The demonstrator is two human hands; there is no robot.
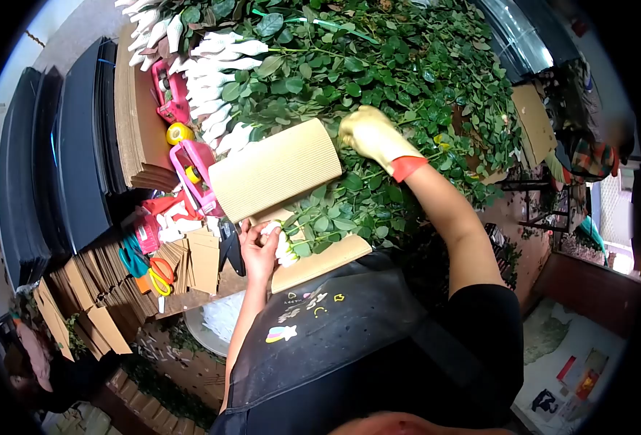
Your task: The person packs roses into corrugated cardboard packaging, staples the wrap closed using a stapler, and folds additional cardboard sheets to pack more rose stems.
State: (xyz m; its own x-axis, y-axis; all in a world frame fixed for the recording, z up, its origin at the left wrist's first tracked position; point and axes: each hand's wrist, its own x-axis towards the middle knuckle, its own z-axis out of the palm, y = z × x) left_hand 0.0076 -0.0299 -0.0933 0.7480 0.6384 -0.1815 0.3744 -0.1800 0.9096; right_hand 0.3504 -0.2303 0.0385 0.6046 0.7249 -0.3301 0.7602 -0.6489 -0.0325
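Observation:
My left hand (259, 250), bare, is closed with thumb and fingers on a white-sleeved rose head (283, 248) at the end of a small row. Those roses lie on corrugated cardboard, its near edge (324, 264) against my apron. A raised, curved cardboard panel (277, 168) stands over them. My right hand (371, 136), in a cream rubber glove with a red cuff, is curled just right of that panel, above the leafy stems (349, 206). Whatever its fingers hold, if anything, is hidden.
A big heap of leafy roses (378, 65) covers the table, white-sleeved heads (219, 61) on the left. Pink tape dispensers (193, 174), orange-handled scissors (162, 275) and cardboard pieces (204, 259) lie left. Dark sheets (81, 145) stand stacked farther left.

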